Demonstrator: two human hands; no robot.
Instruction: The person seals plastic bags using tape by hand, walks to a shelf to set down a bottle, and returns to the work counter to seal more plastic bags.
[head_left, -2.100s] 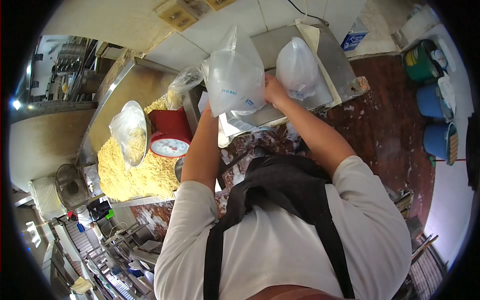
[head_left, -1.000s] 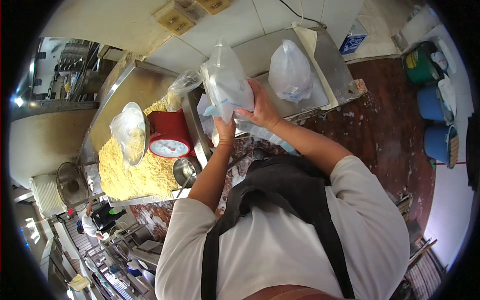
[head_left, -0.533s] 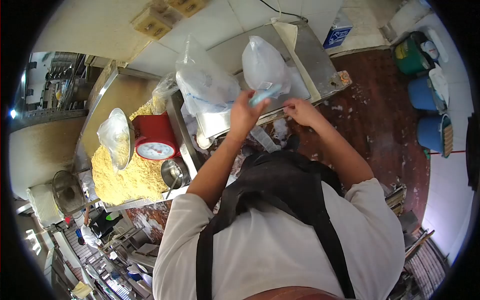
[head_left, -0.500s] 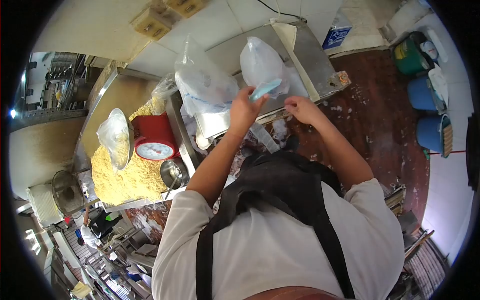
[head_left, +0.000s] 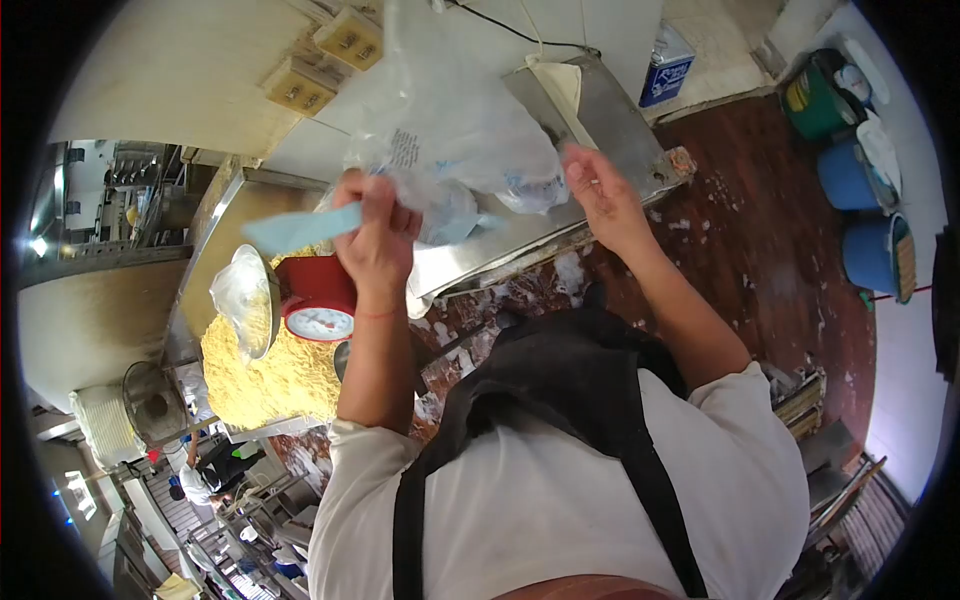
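Observation:
My left hand (head_left: 380, 240) is closed around a light blue flat strip (head_left: 300, 230), whose exact kind I cannot make out; its blurred long end points left. A large clear plastic bag (head_left: 450, 120) with printed text spreads behind and above that hand; whether the fingers also grip it is unclear. My right hand (head_left: 608, 205) is beside the bag's right edge, its fingers loosely apart with nothing visible in them. Below the bag lies the metal work surface (head_left: 490, 250). A white cloth (head_left: 560, 95) hangs across its far part.
To the left, a red dial scale (head_left: 320, 300) stands among heaped yellow noodles (head_left: 270, 385), beside a metal bowl (head_left: 268, 300) lined with a clear bag. A blue tin (head_left: 667, 65) stands beyond the surface. Blue buckets (head_left: 870, 260) line the right wall. Another person (head_left: 200, 480) is far off, lower left.
My left hand has moved left with the blue strip, which now points left. The clear bag is spread higher and wider. My right hand has risen slightly and its fingers have loosened.

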